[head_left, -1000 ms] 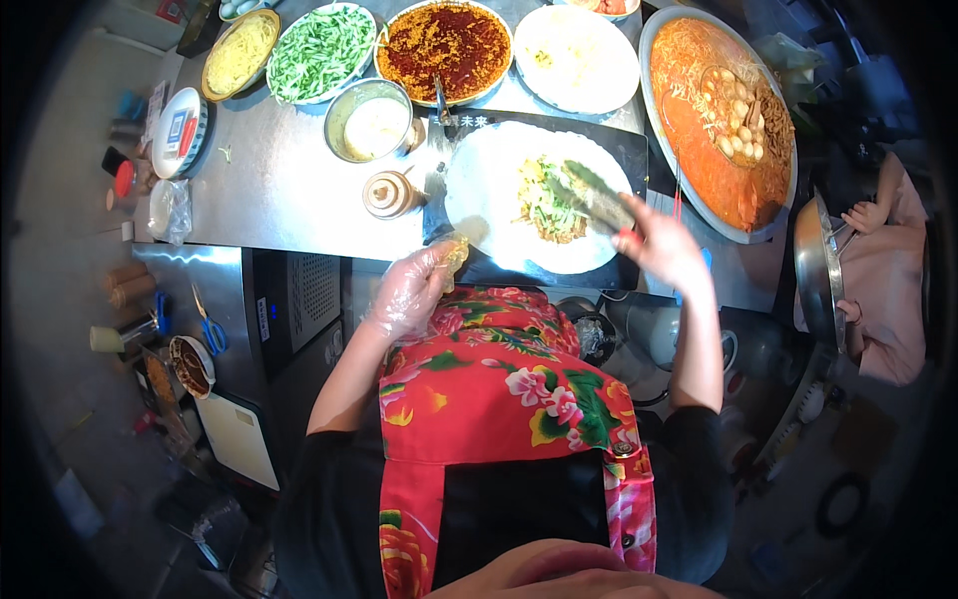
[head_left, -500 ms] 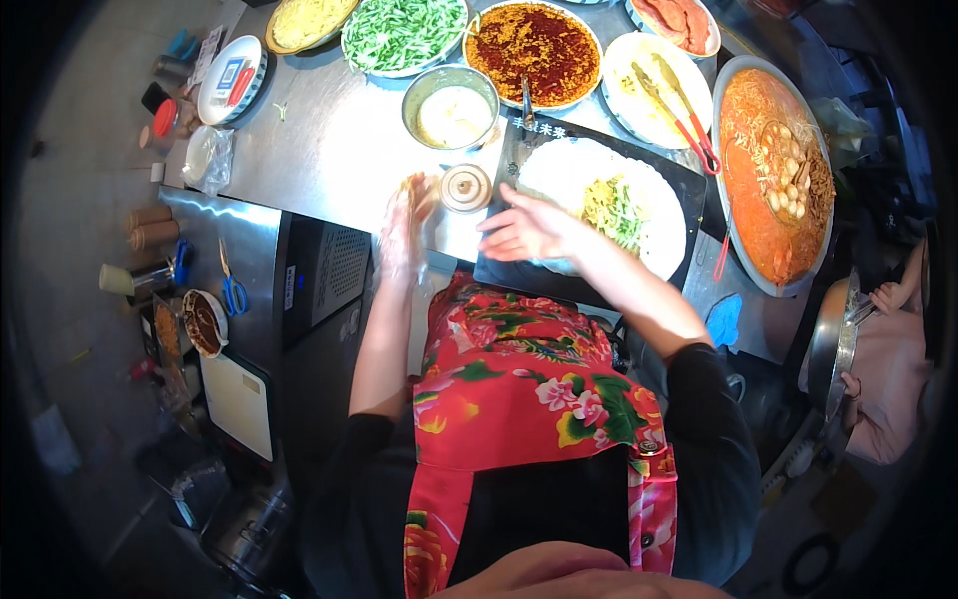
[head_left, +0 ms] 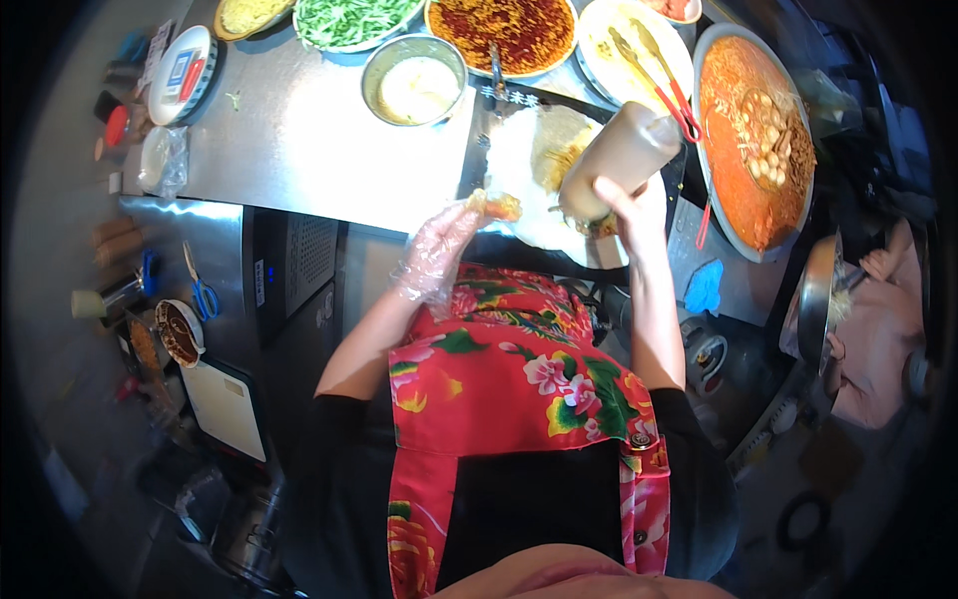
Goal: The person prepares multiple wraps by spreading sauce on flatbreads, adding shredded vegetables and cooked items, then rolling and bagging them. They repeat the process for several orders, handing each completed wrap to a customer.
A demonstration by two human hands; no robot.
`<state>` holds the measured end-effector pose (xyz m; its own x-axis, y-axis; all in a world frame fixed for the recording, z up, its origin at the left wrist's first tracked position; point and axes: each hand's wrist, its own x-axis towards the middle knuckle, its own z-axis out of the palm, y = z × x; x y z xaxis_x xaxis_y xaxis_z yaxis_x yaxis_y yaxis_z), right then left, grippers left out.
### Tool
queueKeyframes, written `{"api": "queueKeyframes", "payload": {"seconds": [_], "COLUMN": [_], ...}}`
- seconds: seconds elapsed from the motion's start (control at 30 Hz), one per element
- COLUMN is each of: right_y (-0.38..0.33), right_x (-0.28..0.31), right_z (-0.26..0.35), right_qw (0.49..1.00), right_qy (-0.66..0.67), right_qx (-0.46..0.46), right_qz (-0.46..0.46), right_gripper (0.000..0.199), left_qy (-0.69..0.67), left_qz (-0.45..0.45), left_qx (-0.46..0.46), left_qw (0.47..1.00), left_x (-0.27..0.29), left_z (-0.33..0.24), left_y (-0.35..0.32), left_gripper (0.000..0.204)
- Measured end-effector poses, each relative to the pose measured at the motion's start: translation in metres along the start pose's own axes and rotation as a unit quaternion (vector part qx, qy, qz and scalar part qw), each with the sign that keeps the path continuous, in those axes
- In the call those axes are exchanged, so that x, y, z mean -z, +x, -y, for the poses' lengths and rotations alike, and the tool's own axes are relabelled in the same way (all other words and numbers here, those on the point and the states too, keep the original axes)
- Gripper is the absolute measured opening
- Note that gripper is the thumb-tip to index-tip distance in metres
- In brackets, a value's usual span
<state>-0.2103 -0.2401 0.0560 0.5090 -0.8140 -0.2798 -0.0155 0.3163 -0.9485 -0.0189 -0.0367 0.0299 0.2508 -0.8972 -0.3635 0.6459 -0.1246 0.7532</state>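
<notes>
My right hand (head_left: pixel 631 215) is wrapped round a translucent squeeze bottle (head_left: pixel 617 160) filled with something tan. The bottle is tipped over, its base up and its nozzle end low over a round white wrapper (head_left: pixel 514 165). Yellow and green shreds lie on the wrapper, partly hidden behind the bottle. My left hand (head_left: pixel 449 240), in a clear plastic glove, hovers at the wrapper's left edge with fingers stretched out. Its fingertips look smeared orange-yellow. Under the wrapper lies a black board (head_left: pixel 479 150).
Behind stand a metal bowl of pale batter-like liquid (head_left: pixel 414 85), a bowl of green shreds (head_left: pixel 354 18), a bowl of red chili sauce (head_left: pixel 499 35) and a plate with red-handled tongs (head_left: pixel 619 50). To the right is a large basin of red stew (head_left: pixel 753 145); another person's hand (head_left: pixel 878 265) shows beyond.
My right hand has picked up the squeeze bottle from beside the board and tipped it over the wrapper. My left hand has moved right, to the wrapper's edge. The view has shifted slightly.
</notes>
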Motion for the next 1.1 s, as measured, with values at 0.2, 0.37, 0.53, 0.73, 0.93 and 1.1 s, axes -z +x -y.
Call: {"api": "queueKeyframes", "payload": {"seconds": [0.2, 0.37, 0.53, 0.73, 0.93, 1.1], "right_y": [0.038, 0.024, 0.020, 0.031, 0.009, 0.001], "right_x": [0.011, 0.041, 0.054, 0.075, 0.021, -0.117], "right_z": [0.051, 0.054, 0.036, 0.015, 0.004, -0.070], "right_qw": [0.938, 0.956, 0.967, 0.964, 0.997, 0.768], "right_qy": [-0.210, -0.144, -0.141, -0.087, 0.002, 0.454], "right_qx": [0.183, 0.194, 0.141, 0.183, 0.038, -0.418], "right_qz": [-0.204, -0.169, -0.160, -0.171, 0.069, 0.173], "right_gripper": [0.071, 0.069, 0.068, 0.065, 0.049, 0.041], "left_qy": [0.046, 0.081, 0.107, 0.069, 0.024, -0.015], "left_qz": [0.021, 0.021, 0.003, -0.030, -0.155, -0.281], "left_qx": [0.010, -0.005, 0.032, 0.006, -0.072, -0.168], "left_qw": [0.999, 0.997, 0.994, 0.997, 0.985, 0.945], "left_x": [-0.025, -0.045, -0.047, -0.045, -0.018, 0.028], "left_z": [-0.013, -0.001, 0.007, 0.010, 0.008, 0.018], "left_y": [0.012, 0.016, 0.018, 0.011, 0.012, 0.029], "left_gripper": [0.033, 0.037, 0.040, 0.034, 0.036, 0.037]}}
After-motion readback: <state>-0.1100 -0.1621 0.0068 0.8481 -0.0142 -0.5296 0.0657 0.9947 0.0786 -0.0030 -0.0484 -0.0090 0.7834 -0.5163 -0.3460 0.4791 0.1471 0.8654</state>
